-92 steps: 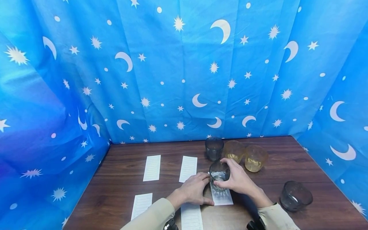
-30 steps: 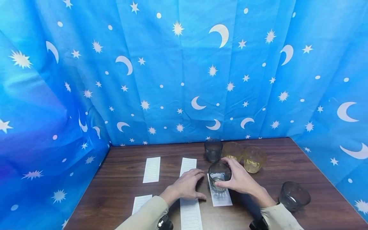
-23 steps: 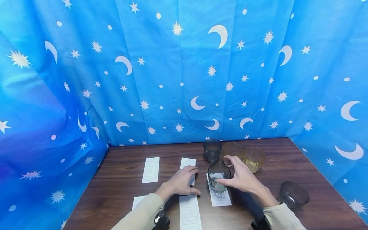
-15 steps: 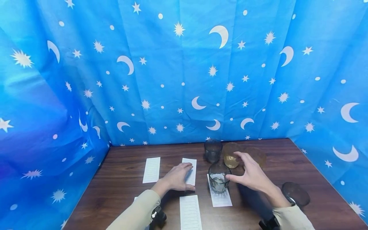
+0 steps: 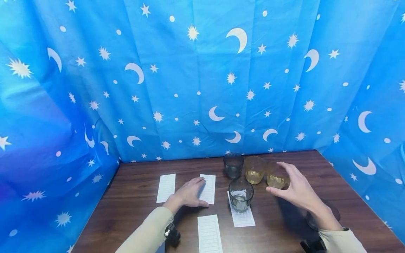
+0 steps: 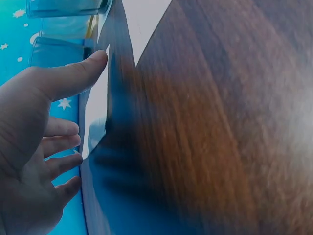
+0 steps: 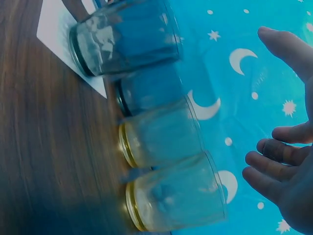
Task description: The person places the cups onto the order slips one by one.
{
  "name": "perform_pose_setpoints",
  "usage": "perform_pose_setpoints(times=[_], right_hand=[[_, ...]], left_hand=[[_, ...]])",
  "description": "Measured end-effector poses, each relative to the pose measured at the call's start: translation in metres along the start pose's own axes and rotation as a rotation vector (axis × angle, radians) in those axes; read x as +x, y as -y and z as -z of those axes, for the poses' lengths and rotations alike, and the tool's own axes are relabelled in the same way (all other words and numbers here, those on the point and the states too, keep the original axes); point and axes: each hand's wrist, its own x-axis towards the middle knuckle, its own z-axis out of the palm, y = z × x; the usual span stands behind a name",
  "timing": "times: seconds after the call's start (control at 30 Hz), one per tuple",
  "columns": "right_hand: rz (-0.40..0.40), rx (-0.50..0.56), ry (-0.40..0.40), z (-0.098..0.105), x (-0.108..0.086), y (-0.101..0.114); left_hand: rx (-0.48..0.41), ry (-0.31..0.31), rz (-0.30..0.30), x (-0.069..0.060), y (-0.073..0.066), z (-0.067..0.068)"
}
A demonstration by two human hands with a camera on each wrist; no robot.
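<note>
Hovering right hand (image 5: 297, 191), fingers spread glass-wide beside rightmost amber glass (image 5: 276, 181) | left hand (image 5: 187, 194), fingers spread near slip (image 5: 209, 191) | clear glass (image 5: 241, 198) apparently weighting sheet (image 5: 243, 220)

Glass (image 5: 241, 202) on a paper slip (image 5: 244, 220) between left hand (image 5: 186, 195) and right hand (image 5: 297, 186), three-glass row (image 5: 254, 172) left of the right hand, lone glass (image 5: 333, 210) partly behind the right forearm (image 5: 324, 215), second slip (image 5: 209, 189) at the left hand's fingers, third slip (image 5: 166, 188) to its left, fourth slip (image 5: 210, 233) before it.
</note>
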Motion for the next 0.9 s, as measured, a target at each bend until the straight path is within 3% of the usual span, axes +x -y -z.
perform_pose_setpoints(times=[0.5,0.9], right_hand=[[-0.043,-0.025,-0.014,0.036,-0.003,-0.024],[-0.069,-0.065,0.017,0.041,-0.011,-0.044]], left_hand=[[0.005,0.048,-0.003,0.008,0.013,-0.002],[-0.051,0.078,0.022,0.004,0.017,0.001]])
